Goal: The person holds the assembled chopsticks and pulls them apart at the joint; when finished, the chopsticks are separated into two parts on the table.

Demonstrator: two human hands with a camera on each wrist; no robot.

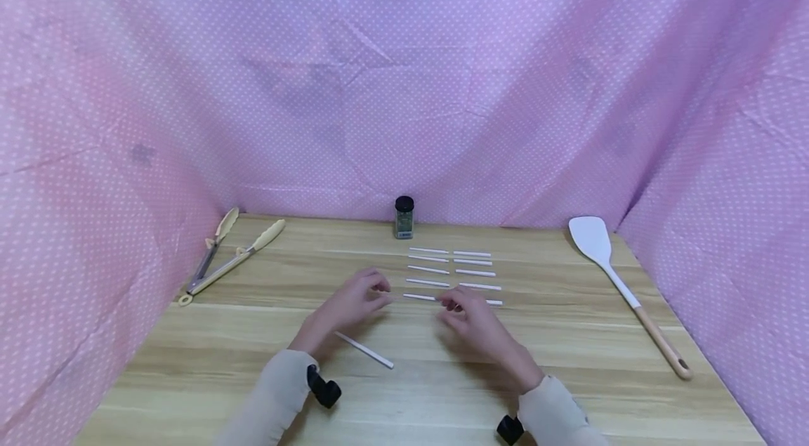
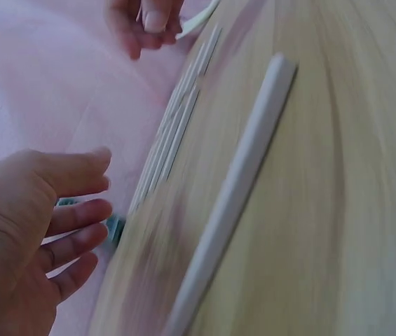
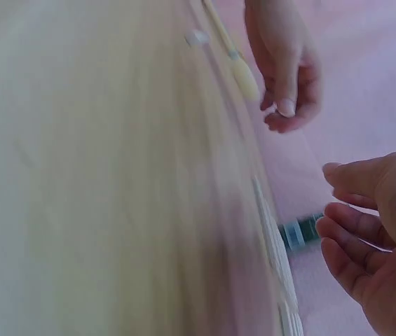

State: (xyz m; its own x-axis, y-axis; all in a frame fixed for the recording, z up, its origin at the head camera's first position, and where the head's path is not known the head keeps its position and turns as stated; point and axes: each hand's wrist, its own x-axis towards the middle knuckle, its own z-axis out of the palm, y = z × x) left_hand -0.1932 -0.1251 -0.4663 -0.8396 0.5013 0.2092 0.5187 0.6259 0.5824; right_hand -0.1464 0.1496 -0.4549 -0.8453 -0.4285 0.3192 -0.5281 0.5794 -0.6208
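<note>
My left hand [image 1: 351, 302] hovers over the table left of two columns of thin white sticks, its fingers loosely bent around nothing. Below it, a single white stick [image 1: 366, 351] lies slanted on the wood; the left wrist view shows that stick [image 2: 233, 189] close up, apart from the fingers. At the near end of the columns is my right hand [image 1: 477, 326], fingers relaxed and holding nothing in the right wrist view. It partly covers the nearest row. Several sticks lie roughly parallel in the left column [image 1: 428, 283] and the right column [image 1: 480, 286].
Behind the columns stands a small black-capped spice jar [image 1: 404, 219]. Cream-tipped tongs [image 1: 230, 267] lie spread at the far left. A white spatula [image 1: 593, 241] with a wooden handle lies on the right. Pink dotted cloth [image 1: 404, 81] encloses the wooden table [image 1: 189, 369].
</note>
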